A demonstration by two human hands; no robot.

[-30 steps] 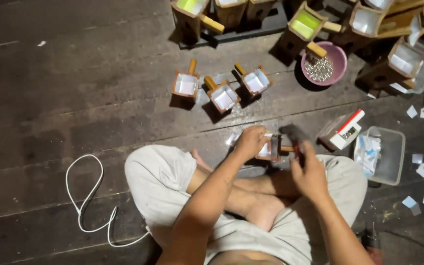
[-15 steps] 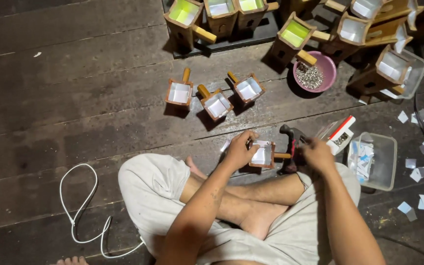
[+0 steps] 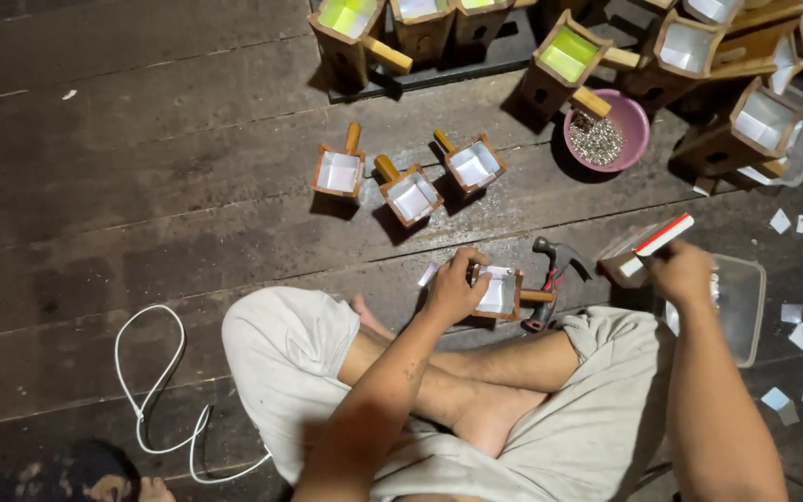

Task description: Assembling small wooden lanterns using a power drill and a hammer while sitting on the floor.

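Wooden box (image 3: pixel 499 293) with its white lining sits on the floor (image 3: pixel 141 232) right by the crossed legs, half covered by the left hand (image 3: pixel 453 286) gripping its edge. Right hand (image 3: pixel 683 271) hovers over a clear tub (image 3: pixel 741 307), fingers curled, grip hard to make out; hammer (image 3: pixel 550 279) lies between.

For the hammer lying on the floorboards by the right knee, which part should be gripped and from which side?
Probably the handle. The hammer lies flat, its dark head pointing away from the person and its red-and-black handle running back toward the knee. That near end looks free, so the right hand could come from above and close round it, clear of the small wooden box.
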